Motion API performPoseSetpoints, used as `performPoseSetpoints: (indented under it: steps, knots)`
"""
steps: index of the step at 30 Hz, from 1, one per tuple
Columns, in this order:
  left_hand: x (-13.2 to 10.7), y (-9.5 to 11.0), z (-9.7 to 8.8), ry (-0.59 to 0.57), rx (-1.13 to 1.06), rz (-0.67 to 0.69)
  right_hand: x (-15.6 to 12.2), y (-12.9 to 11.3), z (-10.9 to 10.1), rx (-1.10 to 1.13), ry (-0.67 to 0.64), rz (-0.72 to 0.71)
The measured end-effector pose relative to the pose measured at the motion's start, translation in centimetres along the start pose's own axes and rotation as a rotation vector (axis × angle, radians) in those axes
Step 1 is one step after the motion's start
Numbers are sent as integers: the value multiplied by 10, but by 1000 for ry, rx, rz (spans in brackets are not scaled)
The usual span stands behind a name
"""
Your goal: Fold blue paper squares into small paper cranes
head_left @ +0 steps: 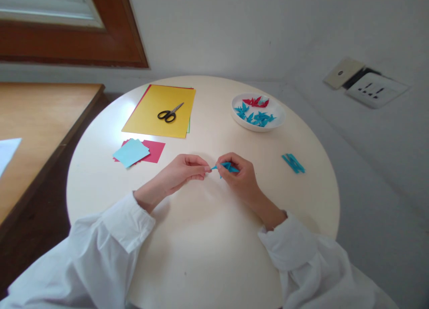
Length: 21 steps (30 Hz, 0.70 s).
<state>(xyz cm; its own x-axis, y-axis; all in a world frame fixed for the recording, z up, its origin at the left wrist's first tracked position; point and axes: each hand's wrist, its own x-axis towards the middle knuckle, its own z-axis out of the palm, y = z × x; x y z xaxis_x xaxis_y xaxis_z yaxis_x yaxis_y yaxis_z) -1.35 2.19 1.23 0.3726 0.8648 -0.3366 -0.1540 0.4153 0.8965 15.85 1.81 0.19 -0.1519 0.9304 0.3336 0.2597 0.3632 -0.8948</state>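
Note:
Between my hands, over the middle of the round table, is a blue origami crane (229, 167) of folded paper. My right hand (236, 171) grips its body between thumb and fingers, which cover part of it. The fingertips of my left hand (190, 168) pinch the thin pointed end on its left side. Beyond my right hand stands a white bowl (258, 129) with several blue paper cranes (262, 119) and some red ones (256, 102). To the right lie several folded blue paper strips (293, 163).
Black-handled scissors (170, 114) rest on yellow paper sheets (150, 125) at the back left. Nearer are light blue paper squares (131, 152) and red paper (156, 151). A wooden desk (43, 116) is left of the round table (208, 264); a wall socket (373, 90) is at right.

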Motion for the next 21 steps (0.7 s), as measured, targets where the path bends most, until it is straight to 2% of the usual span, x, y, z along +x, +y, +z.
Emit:
performPoseSetpoints:
  steps: [10,16,21]
  knots:
    - [-2,3,3,3,112,10,-1,0,0,38,-52,46]
    - [-1,4,3,40,124,-20,1,3,-2,52,28,51]
    - [-2,2,2,-5,48,-37,2,3,-4,55,29,48]
